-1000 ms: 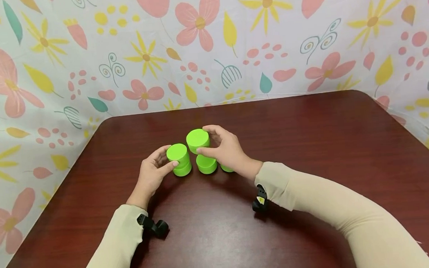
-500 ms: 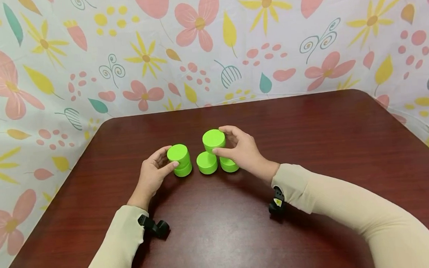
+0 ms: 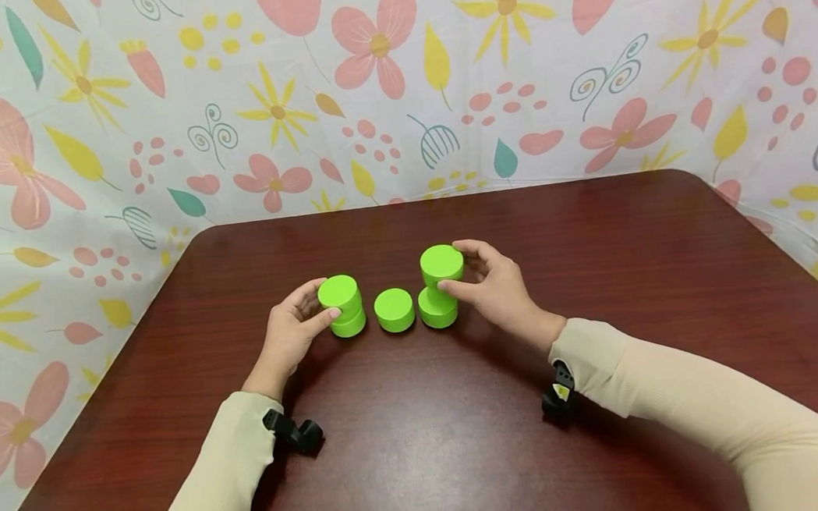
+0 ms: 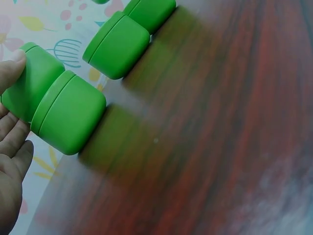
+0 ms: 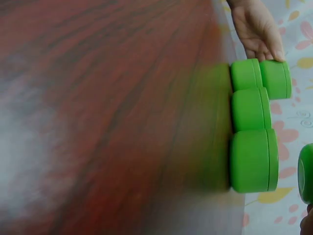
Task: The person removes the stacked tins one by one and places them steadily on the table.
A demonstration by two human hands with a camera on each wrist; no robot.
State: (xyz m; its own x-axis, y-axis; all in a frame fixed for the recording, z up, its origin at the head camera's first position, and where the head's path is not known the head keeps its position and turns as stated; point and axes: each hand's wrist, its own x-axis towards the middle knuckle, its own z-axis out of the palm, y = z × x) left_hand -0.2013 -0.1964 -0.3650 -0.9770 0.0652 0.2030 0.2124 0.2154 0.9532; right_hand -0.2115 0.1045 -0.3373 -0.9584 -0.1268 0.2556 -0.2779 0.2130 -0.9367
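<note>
The right hand has moved to the right with its raised green container: a second ago this was above the middle container, and now it is over the right-end container. The right-wrist view shows a gap between the two. The left hand stays where it was, at the left stack, and the containers standing on the table keep their places.

The right hand pinches the raised container from the side, thumb at the front and fingers behind, opened about as wide as the container. The left hand grips the upper container in the same way, its thumb on the near side and its other fingers round the far side. That container sits directly on the lower container, touching it. The middle container stands between the left stack and the right-end container, near both.

All five are plain green, and the wrist views show a thin seam near the top of those standing in the row. The yellow mark on the right wrist's black camera is too small to read.
</note>
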